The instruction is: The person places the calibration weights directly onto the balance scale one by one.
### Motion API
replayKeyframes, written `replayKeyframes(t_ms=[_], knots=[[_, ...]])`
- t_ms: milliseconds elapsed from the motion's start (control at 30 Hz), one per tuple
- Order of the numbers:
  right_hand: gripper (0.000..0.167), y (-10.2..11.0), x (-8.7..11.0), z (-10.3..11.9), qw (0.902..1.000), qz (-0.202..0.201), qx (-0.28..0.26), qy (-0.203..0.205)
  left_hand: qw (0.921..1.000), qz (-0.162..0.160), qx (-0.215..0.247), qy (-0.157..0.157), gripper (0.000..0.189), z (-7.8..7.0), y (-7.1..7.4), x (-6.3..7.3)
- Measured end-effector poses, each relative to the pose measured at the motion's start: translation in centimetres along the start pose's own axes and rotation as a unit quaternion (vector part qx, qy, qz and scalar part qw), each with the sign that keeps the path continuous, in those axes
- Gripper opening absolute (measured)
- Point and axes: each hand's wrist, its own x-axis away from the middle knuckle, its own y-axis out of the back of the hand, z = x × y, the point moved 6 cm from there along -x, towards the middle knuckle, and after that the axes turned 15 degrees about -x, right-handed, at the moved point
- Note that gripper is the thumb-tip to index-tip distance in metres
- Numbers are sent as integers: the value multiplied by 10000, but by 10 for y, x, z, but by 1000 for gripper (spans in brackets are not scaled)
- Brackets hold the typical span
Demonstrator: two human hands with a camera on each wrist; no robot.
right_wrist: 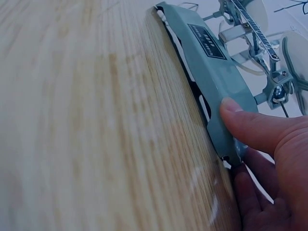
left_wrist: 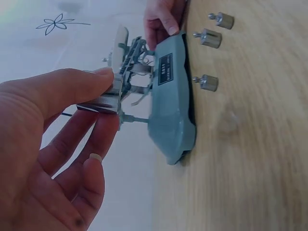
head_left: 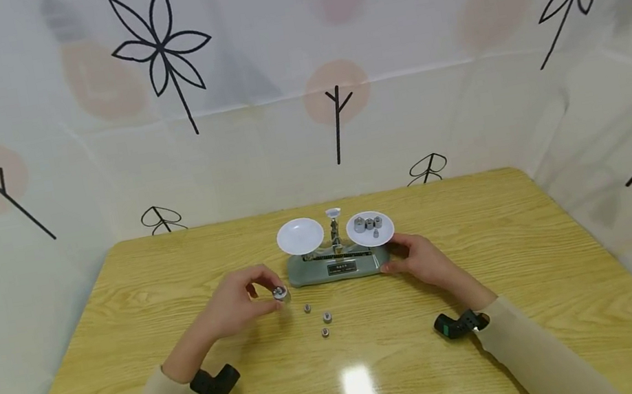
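A balance scale with a grey-green base (head_left: 304, 274) stands on the table, a white pan on each side. My left hand (head_left: 245, 299) pinches a large shiny metal weight (head_left: 281, 294) between thumb and fingers, above the table at the left front of the base. Thumb and fingers of my right hand (head_left: 424, 262) grip the right end of the base; in the right wrist view the thumb lies on top of it. Several metal weights (head_left: 360, 224) sit on the right pan (head_left: 384, 238). The left pan (head_left: 300, 236) shows only its white surface.
Three smaller metal weights stand on the wooden table (head_left: 446, 377) in front of the scale: one nearest the base (head_left: 307, 308), a wider one (head_left: 327, 318) and a small one (head_left: 325, 333). A patterned cloth (head_left: 258, 151) hangs behind the table's back edge.
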Motion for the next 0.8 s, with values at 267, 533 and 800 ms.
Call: replayKeyframes(t_ms=[267,533,800], knots=[[67,0,1,1,10000,-4,-58,-54,9998,-145,-133,43,21,0,12,-10],[66,-1,1,4,9999,33,-128,-67,9990,-378,-255,29,22,-6,25,-22],[65,1,0,2,9999,12,-132,101,9978,-549,-363,43,22,-11,35,-37]])
